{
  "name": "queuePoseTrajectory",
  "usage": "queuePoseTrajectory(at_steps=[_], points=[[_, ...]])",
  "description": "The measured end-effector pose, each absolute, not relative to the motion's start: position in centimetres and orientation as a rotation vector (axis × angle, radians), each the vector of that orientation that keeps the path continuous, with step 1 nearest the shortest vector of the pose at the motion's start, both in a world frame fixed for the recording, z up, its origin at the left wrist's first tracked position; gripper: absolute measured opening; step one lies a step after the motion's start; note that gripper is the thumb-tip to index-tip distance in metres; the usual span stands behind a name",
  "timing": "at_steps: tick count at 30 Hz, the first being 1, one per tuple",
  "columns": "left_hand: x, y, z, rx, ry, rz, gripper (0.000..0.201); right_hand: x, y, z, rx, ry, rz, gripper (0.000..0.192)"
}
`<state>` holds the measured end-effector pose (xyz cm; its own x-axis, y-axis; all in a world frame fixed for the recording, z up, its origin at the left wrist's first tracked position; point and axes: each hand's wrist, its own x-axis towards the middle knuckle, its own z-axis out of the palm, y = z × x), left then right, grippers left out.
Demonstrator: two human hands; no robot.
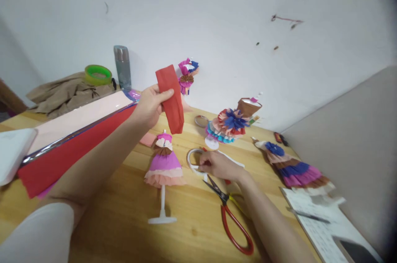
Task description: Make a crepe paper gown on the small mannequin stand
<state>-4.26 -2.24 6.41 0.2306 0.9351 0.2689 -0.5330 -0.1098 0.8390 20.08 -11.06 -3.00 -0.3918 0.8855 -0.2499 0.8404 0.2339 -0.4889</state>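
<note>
My left hand [151, 105] is raised above the wooden table [124, 213] and pinches a folded strip of red crepe paper [170, 97] that hangs down from my fingers. Below it stands a small white mannequin stand [162, 213] wearing a purple, pink and brown paper dress [165, 163]. My right hand [217, 165] rests on the table, fingers curled on a white tape ring [194, 159]. Red-handled scissors [229, 213] lie open just in front of that hand.
Rolls of red and pink paper [74, 139] lie at the left, with a green tape roll [98, 74] and a grey bottle [123, 66] behind. More paper dresses [231, 124] [294, 170] stand and lie at the right. A clipboard with a pen [313, 215] sits at the front right.
</note>
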Motion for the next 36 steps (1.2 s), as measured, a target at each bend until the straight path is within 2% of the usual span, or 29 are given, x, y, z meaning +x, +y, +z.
queuePoseTrajectory(at_steps=[9,15,24,28,31,36], points=[[-5.2,-3.8,8.4,1.123,0.361,1.341,0.004,21.8,-12.9,-0.9,-1.660,-2.136,0.790,0.020],[-5.5,-5.6,9.2,1.214,0.301,1.331,0.005,19.9,-13.7,-2.8,-1.616,-2.170,0.618,0.005],[-5.8,-8.1,10.3,1.329,0.318,1.239,0.006,19.6,-14.8,-2.7,-1.688,-2.059,0.519,0.011],[-5.8,-8.3,10.4,1.324,0.412,1.144,0.004,18.7,-14.9,-3.0,-1.623,-2.156,0.504,0.013],[-5.7,-8.2,10.3,1.292,0.515,1.071,0.003,18.3,-14.6,-3.5,-1.589,-2.192,0.513,0.006],[-5.3,-7.4,9.6,1.315,0.667,0.938,0.005,19.0,-14.5,-2.8,-1.554,-2.002,0.520,0.011]])
